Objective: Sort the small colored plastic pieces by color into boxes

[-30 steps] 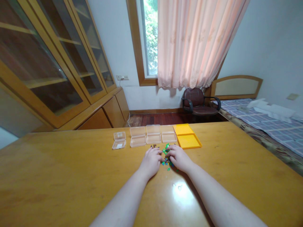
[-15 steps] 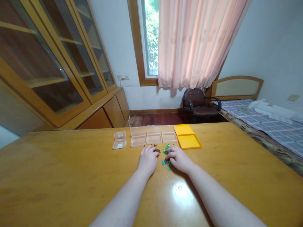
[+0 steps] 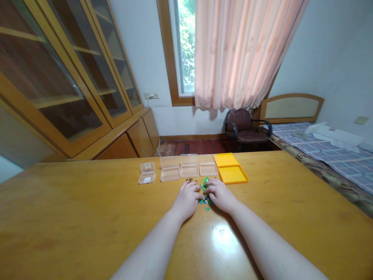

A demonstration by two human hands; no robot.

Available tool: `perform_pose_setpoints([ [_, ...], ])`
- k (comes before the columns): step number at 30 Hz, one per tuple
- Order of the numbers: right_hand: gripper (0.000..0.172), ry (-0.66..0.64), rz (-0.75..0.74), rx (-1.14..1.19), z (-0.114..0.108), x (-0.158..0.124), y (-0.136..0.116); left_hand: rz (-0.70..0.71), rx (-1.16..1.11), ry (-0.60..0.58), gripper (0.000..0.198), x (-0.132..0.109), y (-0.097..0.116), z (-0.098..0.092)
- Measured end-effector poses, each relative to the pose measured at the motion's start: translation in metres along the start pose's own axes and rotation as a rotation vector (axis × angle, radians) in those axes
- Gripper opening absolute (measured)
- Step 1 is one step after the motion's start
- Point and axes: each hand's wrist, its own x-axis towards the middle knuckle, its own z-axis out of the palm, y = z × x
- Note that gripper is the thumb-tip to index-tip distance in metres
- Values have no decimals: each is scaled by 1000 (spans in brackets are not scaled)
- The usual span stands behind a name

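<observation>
A small pile of green, blue and brown pieces [image 3: 205,201] lies on the wooden table between my two hands. My left hand [image 3: 188,196] rests at the pile's left side, palm down with its fingers spread and the fingertips at the pieces. On the right side, my right hand [image 3: 220,195] has its fingers apart and bent over the pile, covering part of it. A few brown pieces [image 3: 190,180] sit just beyond my left fingertips. Whether any piece is under the fingers is too small to tell.
Beyond the hands stand open clear plastic boxes [image 3: 189,171], a smaller clear box [image 3: 147,177] at their left and an open yellow box [image 3: 233,174] at their right. Behind the table [image 3: 72,217] are a chair [image 3: 247,130], a cabinet and a bed.
My left hand has moved a little to the right, closer to the pile and my right hand. The brown pieces near its fingers are now mostly covered. My right hand has hardly moved.
</observation>
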Motion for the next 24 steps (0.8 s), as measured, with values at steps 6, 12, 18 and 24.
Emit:
perform_pose_setpoints([
  [6,29,25,-3,10,-1,0,0,-58,7,42,27,1,-2,0],
  [12,28,39,-9,13,0,0,0,-27,-4,7,28,0,-2,1],
  [18,28,37,-14,17,1,-1,2,-131,28,66,29,1,-8,3],
  [24,28,35,-15,31,1,-1,2,-219,61,98,33,1,-10,4],
])
